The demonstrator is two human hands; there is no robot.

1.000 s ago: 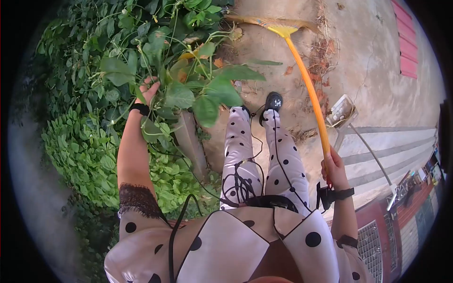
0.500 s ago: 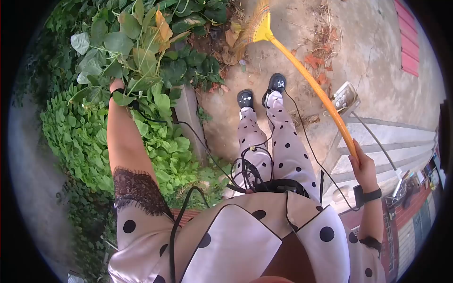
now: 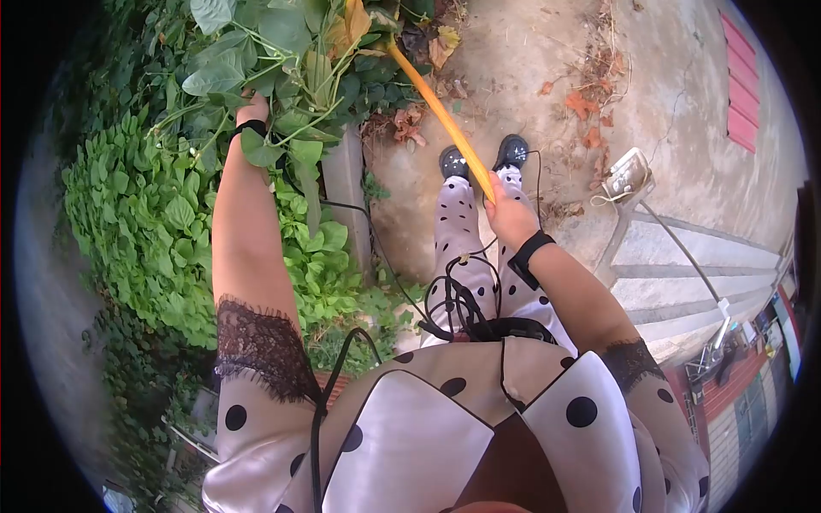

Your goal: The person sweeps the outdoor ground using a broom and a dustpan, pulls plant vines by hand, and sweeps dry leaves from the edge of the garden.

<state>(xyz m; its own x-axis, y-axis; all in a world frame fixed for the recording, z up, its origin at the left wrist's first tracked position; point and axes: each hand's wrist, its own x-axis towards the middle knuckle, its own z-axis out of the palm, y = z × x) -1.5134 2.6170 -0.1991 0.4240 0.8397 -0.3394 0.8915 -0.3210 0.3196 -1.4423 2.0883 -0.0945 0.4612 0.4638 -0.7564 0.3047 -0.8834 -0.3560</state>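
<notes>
My right hand is wrapped around the orange handle of a rake. The handle slants up and left over my feet, and the rake's head is hidden among the leaves. My left hand is up in the greenery, closed on a bunch of leafy vines. Leaves cover part of its fingers. A yellowed leaf hangs within that bunch.
Bright green plants grow below my left arm beside a concrete curb. Dry leaves lie on the concrete ground. A long-handled dustpan stands near the steps on the right. Black cables hang at my waist.
My right hand has swung left and inward with the rake, whose yellow head has gone from bare ground into the leaves. My left hand and the vines have shifted up and slightly right.
</notes>
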